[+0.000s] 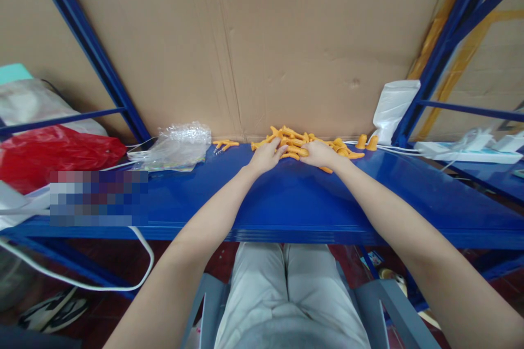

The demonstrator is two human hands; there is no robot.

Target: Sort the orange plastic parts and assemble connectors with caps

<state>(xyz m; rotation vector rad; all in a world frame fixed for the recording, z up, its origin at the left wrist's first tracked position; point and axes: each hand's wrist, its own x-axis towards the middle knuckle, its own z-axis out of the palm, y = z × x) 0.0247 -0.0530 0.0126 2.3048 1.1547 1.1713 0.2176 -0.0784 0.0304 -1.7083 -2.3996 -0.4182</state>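
A heap of orange, curved, branch-like plastic pieces lies at the back of the blue shelf top, against the cardboard. My left hand rests on the heap's left side, thumb apart from the bent fingers, with no piece plainly between them. Across from it, my right hand has its fingers closed at the end of a thick orange piece; its fingertips are partly hidden. One loose orange piece lies under my right wrist. The exact kind of the pieces is too small to make out.
Two orange cone-shaped pieces stand right of the heap. To the left lie an orange piece with small metal chains and clear plastic bags. A white pouch leans by the right post; a power strip lies beyond.
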